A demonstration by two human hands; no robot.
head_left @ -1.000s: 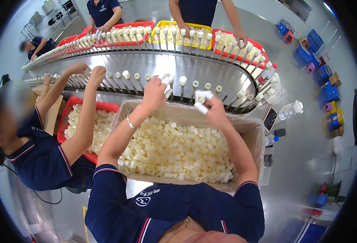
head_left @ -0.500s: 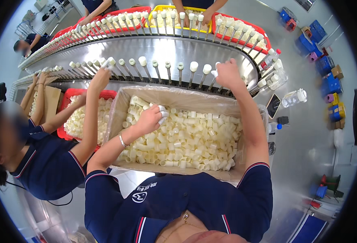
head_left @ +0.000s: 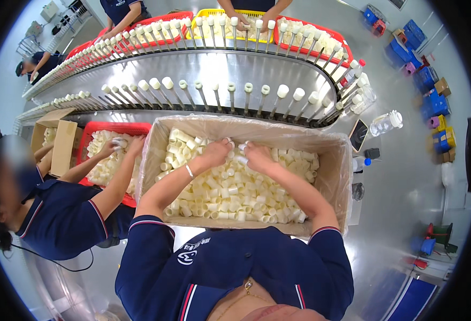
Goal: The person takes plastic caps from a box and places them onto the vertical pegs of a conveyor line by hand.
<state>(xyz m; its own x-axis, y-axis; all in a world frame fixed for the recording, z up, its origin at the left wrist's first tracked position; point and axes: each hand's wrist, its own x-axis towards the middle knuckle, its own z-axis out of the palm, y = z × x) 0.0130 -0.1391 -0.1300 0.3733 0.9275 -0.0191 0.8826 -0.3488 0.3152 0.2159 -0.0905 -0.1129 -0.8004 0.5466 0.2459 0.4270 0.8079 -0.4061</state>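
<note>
Cream-white plastic caps, short and hollow, fill a large cardboard box lined with clear film in front of me. Both my hands are over the far middle of the heap, close together but apart. My left hand has its fingers curled round a white cap at the fingertips. Bent down among the caps, the fingers of my right hand are closed, with white at their tips; whether that is a cap or a finger cover I cannot tell. Beyond the box, metal posts line the conveyor, some topped with white caps.
A co-worker on my left reaches into a red basket of caps. Across the conveyor other people work at a yellow basket and red ones. A phone, a clear jug and a blue-capped bottle stand right.
My right hand has come down from the conveyor posts into the box. My left hand has moved slightly right towards it. The posts have shifted, and the co-worker's raised hand has dropped to the red basket.
</note>
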